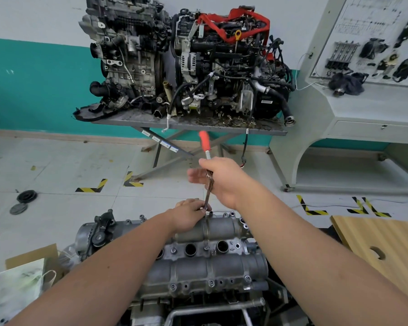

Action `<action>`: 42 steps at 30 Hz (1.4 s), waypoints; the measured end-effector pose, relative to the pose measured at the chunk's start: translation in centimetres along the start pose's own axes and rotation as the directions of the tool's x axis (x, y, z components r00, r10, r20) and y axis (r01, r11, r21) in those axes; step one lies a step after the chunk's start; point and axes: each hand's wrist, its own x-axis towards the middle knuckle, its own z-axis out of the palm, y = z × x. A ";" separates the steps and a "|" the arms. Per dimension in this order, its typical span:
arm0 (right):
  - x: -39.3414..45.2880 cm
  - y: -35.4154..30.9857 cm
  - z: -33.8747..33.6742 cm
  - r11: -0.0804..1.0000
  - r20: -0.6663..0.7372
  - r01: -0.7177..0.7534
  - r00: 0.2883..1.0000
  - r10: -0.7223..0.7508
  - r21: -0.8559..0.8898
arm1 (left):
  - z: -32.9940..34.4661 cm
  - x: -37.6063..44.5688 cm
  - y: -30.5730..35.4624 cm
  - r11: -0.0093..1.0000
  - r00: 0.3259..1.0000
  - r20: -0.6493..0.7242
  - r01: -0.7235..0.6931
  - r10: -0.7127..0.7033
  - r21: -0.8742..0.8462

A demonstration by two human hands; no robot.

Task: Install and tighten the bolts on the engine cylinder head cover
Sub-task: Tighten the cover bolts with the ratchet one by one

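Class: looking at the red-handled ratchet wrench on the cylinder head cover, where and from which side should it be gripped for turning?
Grip the ratchet wrench at its red handle, from the right: it is the free far end, giving most leverage.

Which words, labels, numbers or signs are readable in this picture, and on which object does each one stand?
No text can be read.
White stickers on the engine stand's leg: too small.
White label on the right engine: blurred.
Printed diagram on the display board: too small.
Yellow-black floor marks: only stripes, no words.
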 end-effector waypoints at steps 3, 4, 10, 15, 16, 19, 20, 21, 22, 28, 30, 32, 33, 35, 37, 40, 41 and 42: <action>0.4 2.4 -0.1 0.843 -0.103 0.099 0.993 -0.052 0.529 | 0.1 0.1 0.0 1.000 1.000 0.006 -0.006 0.006 0.028; 0.6 2.9 -0.2 0.802 -0.156 0.143 0.986 -0.064 0.580 | 0.1 0.2 0.0 0.999 1.000 0.001 -0.003 0.003 0.036; 0.7 4.2 -0.3 0.927 -0.281 0.308 0.928 -0.244 0.215 | 0.1 0.2 0.0 0.999 1.000 -0.023 -0.001 0.000 -0.040; 0.8 5.3 0.4 0.789 -0.235 0.499 0.770 -0.593 -0.357 | 0.4 0.5 -0.3 0.995 0.999 -0.045 -0.009 0.004 -0.104; 1.0 5.6 0.3 0.674 -0.196 0.544 0.687 -0.700 -0.500 | 0.5 0.5 -0.5 0.994 0.999 -0.045 -0.003 -0.002 -0.114; 1.5 5.6 -0.6 0.162 0.104 0.518 0.447 -0.888 -0.840 | 0.6 0.7 -0.8 0.994 0.999 -0.024 -0.039 0.036 -0.099; 1.5 5.3 -0.9 0.026 0.201 0.468 0.429 -0.880 -0.883 | 0.6 0.7 -0.7 0.995 0.998 -0.027 -0.056 0.054 -0.084; 1.4 4.8 -1.1 -0.086 0.257 0.373 0.439 -0.861 -0.924 | 0.6 0.7 -0.5 0.996 0.998 -0.031 -0.059 0.057 -0.064; 1.3 4.3 -1.2 -0.191 0.294 0.251 0.483 -0.825 -0.949 | 0.5 0.7 -0.3 0.998 0.999 -0.025 -0.034 0.033 -0.046; 0.8 1.2 0.0 -0.295 0.185 0.046 0.867 -0.463 -0.954 | 0.6 1.0 -0.6 1.000 1.000 -0.007 0.024 -0.024 0.000; 0.9 0.2 -0.1 -0.221 0.160 0.072 0.897 -0.412 -0.973 | 0.6 1.0 -0.5 1.000 1.000 -0.021 0.005 -0.005 -0.007; 1.4 -0.4 -0.2 -0.084 0.117 0.092 0.921 -0.371 -0.992 | 0.6 0.9 -0.4 1.000 0.999 -0.035 -0.008 0.007 -0.030; 1.4 -0.7 -0.2 0.040 0.080 0.099 0.939 -0.335 -0.994 | 0.5 0.9 -0.5 0.999 0.999 -0.035 -0.018 0.016 -0.044; 1.2 -0.8 -0.3 0.464 -0.009 0.101 0.974 -0.228 -0.880 | 0.4 1.0 -0.5 0.998 0.999 -0.018 -0.038 0.037 -0.054; 0.8 -0.5 -0.5 0.901 -0.039 0.043 0.997 -0.066 -0.431 | 0.3 0.9 -0.6 0.999 0.999 -0.003 -0.036 0.036 -0.030; 0.6 0.9 -1.2 0.966 0.044 -0.031 0.999 0.020 0.257 | 0.3 0.7 -0.5 1.000 1.000 0.002 -0.028 0.028 -0.011; 0.7 1.5 -1.3 0.926 0.029 -0.028 0.999 0.018 0.376 | 0.3 0.7 -0.4 0.999 0.999 0.003 -0.034 0.034 -0.014; 0.7 2.0 -1.3 0.884 -0.005 -0.008 1.000 0.012 0.468 | 0.2 0.7 -0.4 0.999 0.999 0.005 -0.040 0.041 -0.027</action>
